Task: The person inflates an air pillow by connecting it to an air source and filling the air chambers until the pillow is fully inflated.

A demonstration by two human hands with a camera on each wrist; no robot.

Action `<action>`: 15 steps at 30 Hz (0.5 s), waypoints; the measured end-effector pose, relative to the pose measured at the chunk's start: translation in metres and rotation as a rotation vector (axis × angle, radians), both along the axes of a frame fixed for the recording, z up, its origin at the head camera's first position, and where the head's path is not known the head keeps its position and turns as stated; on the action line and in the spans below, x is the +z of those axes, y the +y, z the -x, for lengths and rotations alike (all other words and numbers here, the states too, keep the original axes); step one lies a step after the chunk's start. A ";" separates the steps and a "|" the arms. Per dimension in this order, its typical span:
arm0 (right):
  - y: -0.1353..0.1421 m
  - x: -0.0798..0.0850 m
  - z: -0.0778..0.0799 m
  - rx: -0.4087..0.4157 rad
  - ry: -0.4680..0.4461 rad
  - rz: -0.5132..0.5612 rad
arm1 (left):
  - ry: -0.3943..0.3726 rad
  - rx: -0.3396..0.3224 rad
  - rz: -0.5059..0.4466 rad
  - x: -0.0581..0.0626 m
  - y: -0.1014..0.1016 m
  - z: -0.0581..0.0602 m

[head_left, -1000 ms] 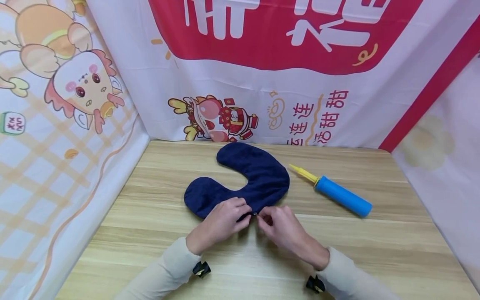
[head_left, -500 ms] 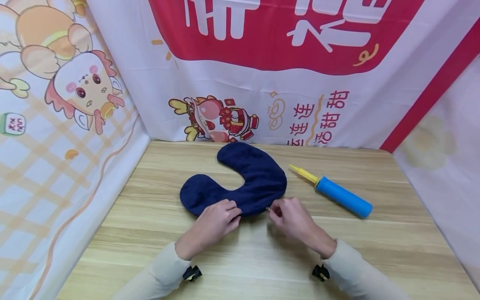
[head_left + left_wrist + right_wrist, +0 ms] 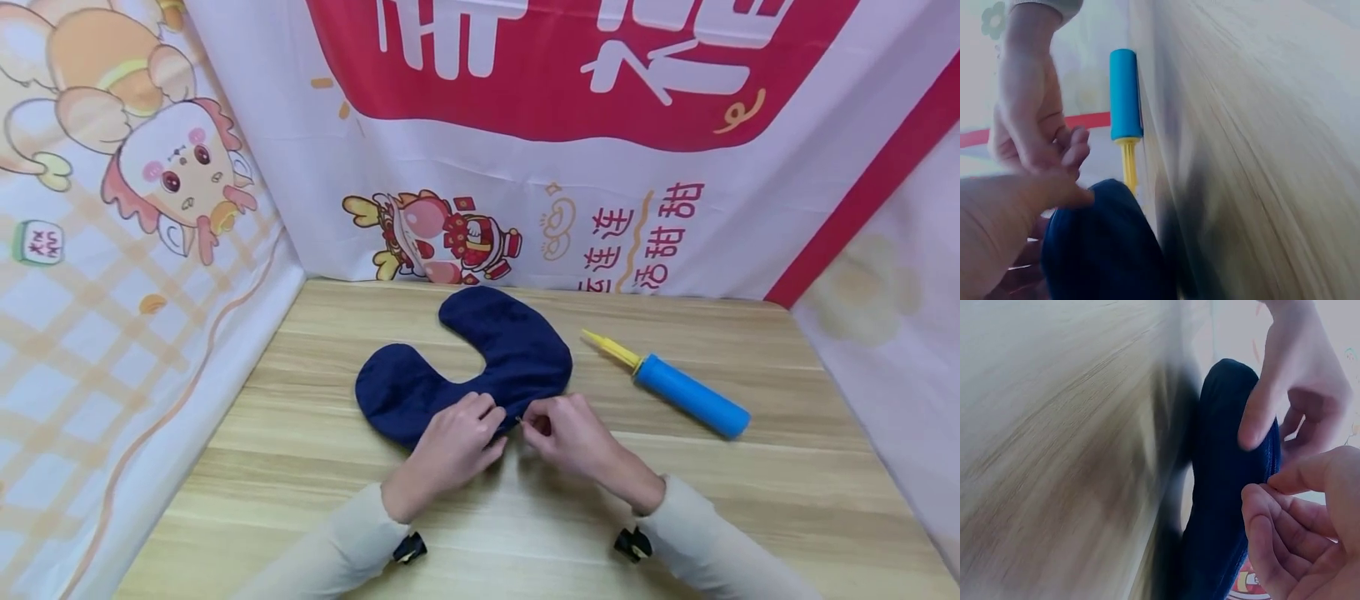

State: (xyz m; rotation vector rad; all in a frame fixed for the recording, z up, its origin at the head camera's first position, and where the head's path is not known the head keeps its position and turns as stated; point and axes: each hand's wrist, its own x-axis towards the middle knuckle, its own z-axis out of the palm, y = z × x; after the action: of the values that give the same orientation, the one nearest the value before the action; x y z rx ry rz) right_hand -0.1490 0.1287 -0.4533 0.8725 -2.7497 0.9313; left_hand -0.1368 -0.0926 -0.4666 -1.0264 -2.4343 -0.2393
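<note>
A navy-blue U-shaped neck pillow (image 3: 528, 350) lies rather flat on the wooden table, its opening toward the upper left. A zipper (image 3: 1272, 459) runs along its near outer edge. My left hand (image 3: 459, 437) grips that edge between thumb and fingers, just left of the right hand. In the head view, my right hand (image 3: 573, 433) pinches a small metal zipper pull (image 3: 519, 419) at the edge; the fingertips hide most of it. The right wrist view has both hands close together along the zipper, thumb and forefinger of the right hand meeting.
A blue hand pump (image 3: 693, 396) with a yellow nozzle lies right of the pillow, nozzle toward it. Printed cloth hangs behind and on both sides of the wooden table (image 3: 300, 475). Each wrist wears a small black device (image 3: 633, 544).
Half a second ago the hands were farther apart along the edge. Since then the right hand has moved left with the zipper pull, and the left hand has moved right toward it.
</note>
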 end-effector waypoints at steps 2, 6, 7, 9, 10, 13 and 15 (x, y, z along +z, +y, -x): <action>-0.002 0.000 0.000 0.004 -0.005 0.001 | 0.051 0.012 0.021 0.000 0.004 0.001; -0.001 -0.001 0.001 0.002 -0.015 -0.004 | 0.117 -0.005 0.055 -0.003 0.005 0.002; 0.000 -0.002 0.002 0.000 -0.020 -0.008 | 0.126 -0.013 0.059 -0.004 0.004 0.003; 0.003 -0.004 0.004 -0.009 -0.027 -0.017 | 0.139 -0.025 0.054 -0.005 0.003 0.003; 0.005 -0.004 0.005 -0.016 -0.035 -0.022 | 0.142 -0.029 0.048 -0.005 0.001 0.002; 0.011 -0.007 0.010 -0.048 -0.052 -0.039 | 0.137 -0.029 0.016 -0.005 -0.005 0.001; 0.015 -0.010 0.015 -0.079 -0.069 -0.050 | 0.106 -0.019 -0.011 -0.005 -0.011 -0.001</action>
State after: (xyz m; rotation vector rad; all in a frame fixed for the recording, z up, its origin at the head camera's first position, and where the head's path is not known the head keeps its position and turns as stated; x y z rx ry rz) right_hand -0.1637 0.1441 -0.4630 0.7464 -2.8543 0.8995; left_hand -0.1354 -0.1035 -0.4718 -1.0309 -2.3266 -0.1993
